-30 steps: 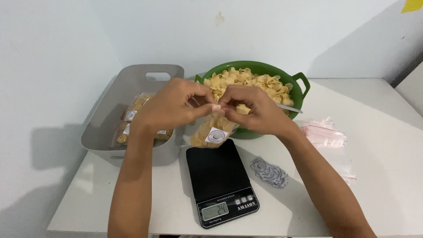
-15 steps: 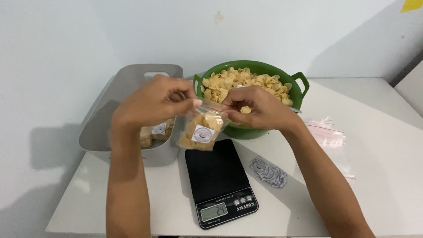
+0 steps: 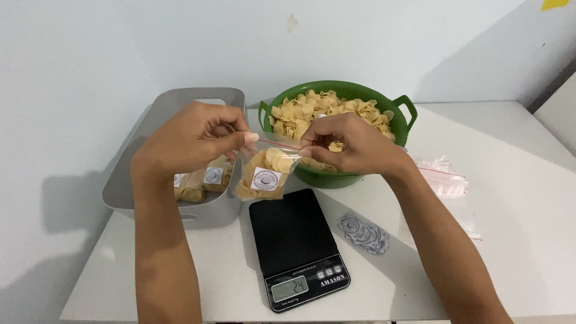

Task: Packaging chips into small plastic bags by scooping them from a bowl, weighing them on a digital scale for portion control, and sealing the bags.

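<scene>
A small clear zip bag of pale yellow chips, with a round white sticker on its front, hangs in the air between my two hands. My left hand pinches the left end of the bag's top strip. My right hand pinches the right end. The bag hangs above the far left corner of a black kitchen scale. Behind the hands stands a green bowl heaped with the same chips.
A grey plastic bin at the left holds several filled, stickered bags. A small pile of round stickers lies right of the scale. Empty clear zip bags lie further right on the white table. A white wall stands behind.
Both hands have shifted left with the bag and spread apart along its top edge. The bag now hangs nearer the grey bin.
</scene>
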